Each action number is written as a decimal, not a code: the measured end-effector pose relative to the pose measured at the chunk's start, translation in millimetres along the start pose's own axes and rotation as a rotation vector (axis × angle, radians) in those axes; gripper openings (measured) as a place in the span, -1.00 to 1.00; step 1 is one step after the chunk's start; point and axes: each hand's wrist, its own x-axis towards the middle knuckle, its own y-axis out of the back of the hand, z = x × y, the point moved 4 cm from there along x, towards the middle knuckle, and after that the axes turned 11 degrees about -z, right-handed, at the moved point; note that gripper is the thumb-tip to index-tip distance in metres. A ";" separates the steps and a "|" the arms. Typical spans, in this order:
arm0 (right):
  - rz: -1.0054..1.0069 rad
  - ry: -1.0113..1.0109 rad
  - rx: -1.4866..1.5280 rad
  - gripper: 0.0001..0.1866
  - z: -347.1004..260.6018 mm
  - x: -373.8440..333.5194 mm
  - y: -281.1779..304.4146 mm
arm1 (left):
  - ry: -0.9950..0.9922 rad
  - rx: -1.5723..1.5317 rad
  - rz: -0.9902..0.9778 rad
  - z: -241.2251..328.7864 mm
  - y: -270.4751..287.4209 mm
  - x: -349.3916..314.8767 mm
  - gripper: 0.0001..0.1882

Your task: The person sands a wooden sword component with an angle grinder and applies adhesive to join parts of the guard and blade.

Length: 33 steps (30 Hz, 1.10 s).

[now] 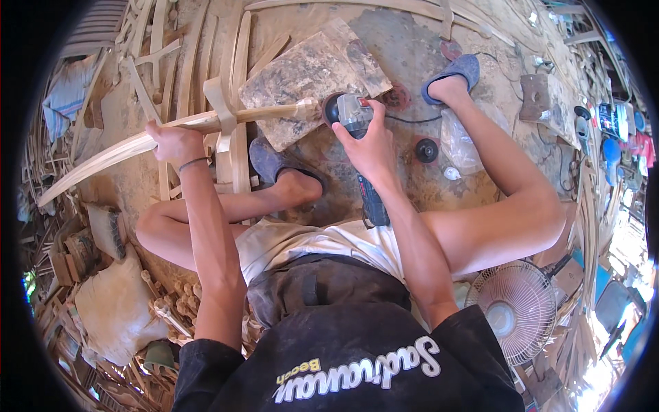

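My left hand (pixel 177 143) is closed round a long, curved, pale wooden piece (pixel 96 165), shaped somewhat like a sword blade. The piece slopes from the far left up to the middle, and its narrower right end lies over a flat, worn slab (pixel 302 75). In my right hand (pixel 371 145) is an angle grinder (pixel 354 115) with a clear head cover and a dark body hanging below the wrist. The grinder's round disc (pixel 332 110) sits at the right tip of the wooden piece, seemingly touching it. A short wooden crosspiece (pixel 221 110) stands up beside the piece, right of my left hand.
Long wooden strips (pixel 195 58) lie at the upper left. Right of the grinder are a reddish disc (pixel 397 97), a black round pad (pixel 426 150) and a plastic bag (pixel 461 141). A cord (pixel 415 120) runs right. A fan (pixel 511 312) stands at lower right.
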 end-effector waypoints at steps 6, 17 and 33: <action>-0.018 0.037 0.042 -0.13 -3.0 -1.1 -1.2 | 0.018 -0.043 -0.004 -5.7 0.4 3.1 -0.12; -0.026 0.005 0.040 -0.12 0.4 -1.1 -1.0 | 0.025 -0.026 0.016 -8.0 2.1 3.1 -0.14; -0.024 0.053 0.044 -0.13 -1.1 -3.0 -3.8 | 0.043 0.000 0.019 -15.2 7.1 13.8 -0.11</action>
